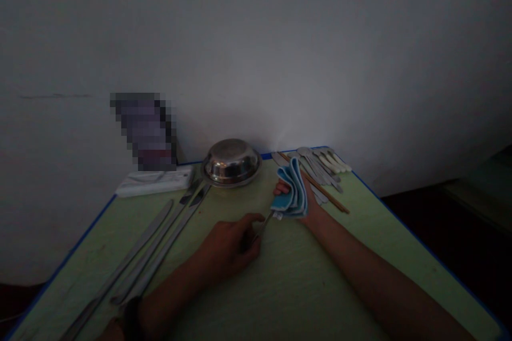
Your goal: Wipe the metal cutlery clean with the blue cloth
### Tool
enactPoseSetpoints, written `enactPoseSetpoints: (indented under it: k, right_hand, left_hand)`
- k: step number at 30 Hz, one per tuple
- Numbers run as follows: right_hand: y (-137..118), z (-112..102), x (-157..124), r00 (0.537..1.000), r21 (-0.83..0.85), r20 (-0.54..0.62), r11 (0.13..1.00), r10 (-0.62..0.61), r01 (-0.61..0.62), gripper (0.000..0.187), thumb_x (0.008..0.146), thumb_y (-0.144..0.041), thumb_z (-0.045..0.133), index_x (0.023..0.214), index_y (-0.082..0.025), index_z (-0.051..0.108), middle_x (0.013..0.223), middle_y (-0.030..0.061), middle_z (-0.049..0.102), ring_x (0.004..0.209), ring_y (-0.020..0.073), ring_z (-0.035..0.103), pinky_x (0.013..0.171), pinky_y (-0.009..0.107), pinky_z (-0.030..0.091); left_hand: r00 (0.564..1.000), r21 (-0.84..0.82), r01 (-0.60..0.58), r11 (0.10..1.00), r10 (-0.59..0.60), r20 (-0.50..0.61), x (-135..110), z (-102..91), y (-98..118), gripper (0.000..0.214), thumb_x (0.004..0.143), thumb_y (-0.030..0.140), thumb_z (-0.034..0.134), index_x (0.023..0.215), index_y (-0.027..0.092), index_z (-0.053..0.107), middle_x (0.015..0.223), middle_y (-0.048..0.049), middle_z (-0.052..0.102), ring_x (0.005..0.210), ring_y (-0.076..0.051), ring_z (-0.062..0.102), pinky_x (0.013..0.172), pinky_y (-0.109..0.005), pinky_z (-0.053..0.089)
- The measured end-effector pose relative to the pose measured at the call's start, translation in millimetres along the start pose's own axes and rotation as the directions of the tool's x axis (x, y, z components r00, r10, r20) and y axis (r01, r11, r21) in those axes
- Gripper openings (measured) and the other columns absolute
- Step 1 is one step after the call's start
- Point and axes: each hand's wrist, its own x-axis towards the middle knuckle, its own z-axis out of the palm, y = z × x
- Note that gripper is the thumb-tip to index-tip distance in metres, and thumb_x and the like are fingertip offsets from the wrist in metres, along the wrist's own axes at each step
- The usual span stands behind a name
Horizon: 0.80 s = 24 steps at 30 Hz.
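My left hand (230, 245) pinches the near end of a thin metal utensil (264, 224) between thumb and fingers, low over the green table. The utensil's other end disappears into a folded blue cloth (291, 197) with a pale edge, so its kind is hidden. My right hand (312, 208) is closed around that cloth, its fingertips showing on the left side. Just behind the right hand lie wooden chopsticks (334, 200) and several metal spoons (316, 168), some with white handles.
Several long metal knives (154, 240) lie along the table's left side. An upturned shiny metal bowl (231, 162) stands at the back by the wall. Left of it, a white box (154, 181) sits before a blurred-out upright object (146, 130). Blue trim (432, 245) edges the table.
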Motion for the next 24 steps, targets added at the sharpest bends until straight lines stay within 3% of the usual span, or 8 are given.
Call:
enactPoseSetpoints:
  k: [7, 10, 16, 24]
  right_hand:
    - [-1.7, 6.3, -2.7, 1.0, -0.053, -0.018, 0.998, -0.018, 0.017, 0.047, 0.078, -0.053, 0.051, 0.047, -0.021, 0.037, 0.039, -0.0081, 0.032, 0.035, 0.0058, 0.028, 0.043, 0.02, 0.036]
    - [-2.1, 9.6, -3.9, 1.0, -0.044, -0.021, 0.999, -0.017, 0.016, 0.043, 0.078, -0.049, 0.054, 0.05, -0.02, 0.04, 0.04, -0.0085, 0.036, 0.034, 0.0048, 0.029, 0.041, 0.019, 0.035]
    - [-0.7, 7.5, -5.6, 0.999, -0.141, -0.03, 0.99, 0.011, -0.015, 0.029, 0.077, -0.038, 0.055, 0.055, -0.02, 0.046, 0.038, -0.0077, 0.041, 0.034, 0.0062, 0.036, 0.041, 0.019, 0.037]
    - [4.4, 3.1, -6.9, 0.993, -0.245, -0.093, 0.965, 0.074, -0.095, 0.022, 0.073, -0.036, 0.051, 0.058, -0.02, 0.049, 0.04, -0.0044, 0.048, 0.038, 0.0096, 0.046, 0.045, 0.022, 0.042]
  left_hand:
    - [1.0, 0.017, -0.003, 1.0, 0.003, -0.005, 0.6, 4.2, -3.7, 0.026, 0.08, 0.023, 0.05, 0.105, 0.02, 0.048, 0.063, 0.0062, 0.056, 0.052, -0.012, 0.053, 0.051, -0.021, 0.036]
    - [1.0, 0.026, -0.013, 1.0, 0.013, -0.009, 0.2, 4.8, -5.6, 0.009, 0.08, 0.027, 0.052, 0.086, 0.02, 0.051, 0.06, 0.0063, 0.053, 0.051, -0.011, 0.051, 0.05, -0.02, 0.034]
    - [0.998, 0.059, -0.06, 0.996, 0.059, 0.015, 0.2, 3.9, -4.3, 0.019, 0.084, 0.037, 0.05, 0.075, 0.02, 0.052, 0.059, 0.0056, 0.053, 0.051, -0.01, 0.05, 0.051, -0.02, 0.033]
    - [0.989, 0.186, -0.147, 0.971, 0.138, 0.059, 0.6, 4.9, 2.3, 0.019, 0.078, 0.019, 0.046, 0.059, 0.019, 0.046, 0.056, 0.003, 0.048, 0.051, -0.011, 0.044, 0.051, -0.023, 0.027]
